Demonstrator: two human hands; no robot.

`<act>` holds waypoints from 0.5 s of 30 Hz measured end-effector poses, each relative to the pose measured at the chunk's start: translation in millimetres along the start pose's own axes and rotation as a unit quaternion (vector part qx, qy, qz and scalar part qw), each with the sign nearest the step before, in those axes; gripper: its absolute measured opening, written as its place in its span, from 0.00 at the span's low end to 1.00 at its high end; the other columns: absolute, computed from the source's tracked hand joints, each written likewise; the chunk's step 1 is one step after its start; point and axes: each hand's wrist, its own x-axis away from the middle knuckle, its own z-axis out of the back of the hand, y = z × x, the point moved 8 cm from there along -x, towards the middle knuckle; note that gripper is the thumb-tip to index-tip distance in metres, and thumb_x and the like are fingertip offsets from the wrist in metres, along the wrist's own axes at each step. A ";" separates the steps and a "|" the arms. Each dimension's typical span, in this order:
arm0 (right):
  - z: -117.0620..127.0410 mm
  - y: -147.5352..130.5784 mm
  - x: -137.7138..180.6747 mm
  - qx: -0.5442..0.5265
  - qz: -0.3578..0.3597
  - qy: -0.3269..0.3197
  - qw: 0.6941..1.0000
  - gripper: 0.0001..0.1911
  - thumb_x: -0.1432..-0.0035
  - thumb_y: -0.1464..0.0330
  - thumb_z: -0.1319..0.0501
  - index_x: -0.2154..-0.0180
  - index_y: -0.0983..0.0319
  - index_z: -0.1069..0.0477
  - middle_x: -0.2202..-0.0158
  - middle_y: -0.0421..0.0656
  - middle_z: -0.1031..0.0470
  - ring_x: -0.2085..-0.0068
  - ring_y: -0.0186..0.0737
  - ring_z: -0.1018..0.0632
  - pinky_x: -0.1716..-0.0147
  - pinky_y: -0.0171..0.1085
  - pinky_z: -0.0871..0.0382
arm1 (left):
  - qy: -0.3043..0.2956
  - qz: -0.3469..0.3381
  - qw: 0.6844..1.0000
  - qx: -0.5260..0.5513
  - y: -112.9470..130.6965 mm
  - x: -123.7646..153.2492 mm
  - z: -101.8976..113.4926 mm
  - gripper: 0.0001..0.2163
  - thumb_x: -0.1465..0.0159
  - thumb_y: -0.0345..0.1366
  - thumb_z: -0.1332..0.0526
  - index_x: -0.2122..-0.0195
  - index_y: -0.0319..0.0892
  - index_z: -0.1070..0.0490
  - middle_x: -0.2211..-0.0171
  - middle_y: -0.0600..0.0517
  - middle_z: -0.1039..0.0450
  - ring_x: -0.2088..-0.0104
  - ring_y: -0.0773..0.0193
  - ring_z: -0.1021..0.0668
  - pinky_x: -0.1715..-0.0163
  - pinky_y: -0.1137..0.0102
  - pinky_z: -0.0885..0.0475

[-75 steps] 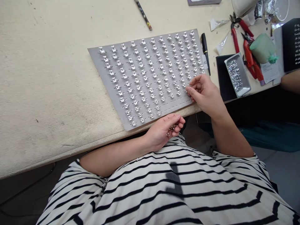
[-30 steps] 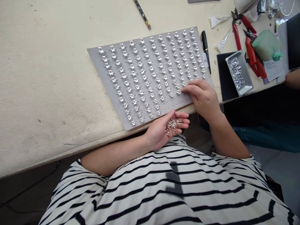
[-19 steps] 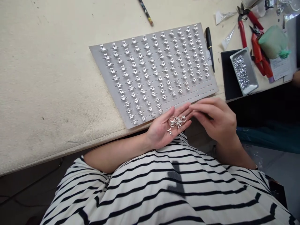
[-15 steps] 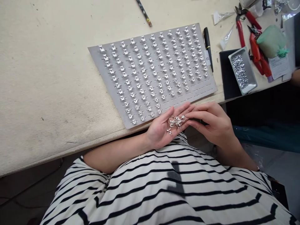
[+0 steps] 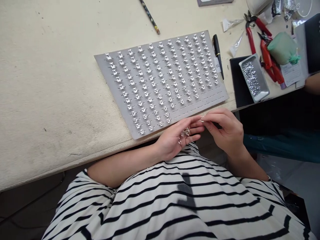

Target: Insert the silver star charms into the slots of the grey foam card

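My left hand (image 5: 171, 138) is palm up and cupped, with a small pile of silver rings (image 5: 185, 132) lying in it. Between thumb and fingers, my right hand (image 5: 226, 131) pinches a single silver ring (image 5: 201, 119) at the tips of the left hand's fingers. Just beyond both hands, a grey slotted display board (image 5: 113, 90) lies on the table, carrying many rows of silver rings with shiny tops. Along its near right edge, several slots hold no ring.
A black pen (image 5: 218, 55) lies at the board's right side, a patterned pencil (image 5: 151, 19) behind it. Farther right are a tray of small silver pieces (image 5: 261, 83), red-handled pliers (image 5: 250, 40) and a green pouch (image 5: 282, 48). Another person's arm (image 5: 312, 82) shows at the right edge.
My right hand has lifted one ring from the pile to the left fingertips. The left hand has curled more around the remaining rings. The view has shifted slightly.
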 end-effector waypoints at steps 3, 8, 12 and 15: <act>0.2 -5.0 1.0 0.029 0.053 -0.018 0.998 0.16 0.35 0.74 0.37 0.50 0.49 0.24 0.58 0.40 0.18 0.58 0.40 0.18 0.56 0.42 0.21 | 0.009 -0.016 0.996 -0.085 -0.4 1.0 3.1 0.12 0.35 0.43 0.29 0.59 0.39 0.22 0.67 0.54 0.32 0.73 0.77 0.32 0.80 0.84 0.40; -3.8 -11.2 10.1 -0.005 0.081 -0.075 0.994 0.20 0.36 0.78 0.38 0.47 0.53 0.26 0.51 0.41 0.17 0.51 0.38 0.17 0.50 0.38 0.21 | 0.025 -0.028 0.985 -0.166 0.1 2.6 7.6 0.17 0.41 0.45 0.25 0.64 0.40 0.29 0.74 0.60 0.40 0.79 0.78 0.45 0.81 0.78 0.51; 2.6 -1.9 12.5 -0.072 -0.019 -0.073 0.995 0.20 0.36 0.77 0.36 0.46 0.52 0.26 0.54 0.38 0.17 0.54 0.35 0.16 0.52 0.34 0.20 | 0.022 -0.134 0.934 -0.332 17.7 6.6 3.1 0.12 0.36 0.43 0.29 0.66 0.40 0.27 0.74 0.58 0.36 0.74 0.74 0.36 0.72 0.75 0.39; 7.3 -8.4 10.4 -0.048 -0.004 -0.076 0.996 0.19 0.38 0.75 0.33 0.48 0.53 0.25 0.57 0.38 0.17 0.57 0.35 0.17 0.54 0.33 0.21 | 0.004 -0.219 0.865 -0.451 27.6 12.3 -6.1 0.08 0.34 0.39 0.31 0.66 0.41 0.25 0.75 0.58 0.36 0.72 0.71 0.33 0.67 0.73 0.36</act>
